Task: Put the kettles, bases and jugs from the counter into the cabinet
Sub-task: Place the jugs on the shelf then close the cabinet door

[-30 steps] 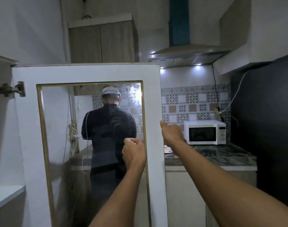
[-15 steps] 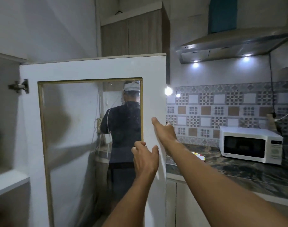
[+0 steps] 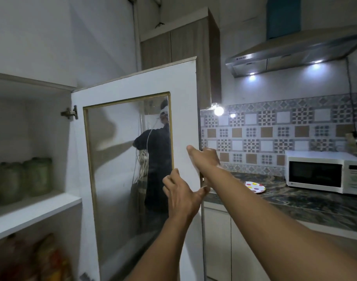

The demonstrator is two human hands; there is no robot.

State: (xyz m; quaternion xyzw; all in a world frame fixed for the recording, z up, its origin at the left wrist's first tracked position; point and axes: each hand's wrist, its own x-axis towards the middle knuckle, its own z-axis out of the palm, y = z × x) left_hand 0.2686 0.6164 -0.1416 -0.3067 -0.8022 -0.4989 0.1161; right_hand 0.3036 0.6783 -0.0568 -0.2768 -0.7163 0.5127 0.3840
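The white cabinet door with a glass pane stands swung out in front of me. My right hand grips its free edge, thumb on the front face and fingers curled behind. My left hand lies flat against the door just below, fingers spread and holding nothing. To the left the cabinet is open, and a white shelf shows inside. No kettle, base or jug appears in this view.
Green jars stand on the cabinet shelf, with blurred packets on the level below. On the dark marble counter to the right sit a spotted plate and a white microwave. A range hood hangs above.
The door has swung further out and the view has turned left, so the cabinet's inside now shows. My left hand went from a fist to spread fingers. My right hand stayed on the edge.
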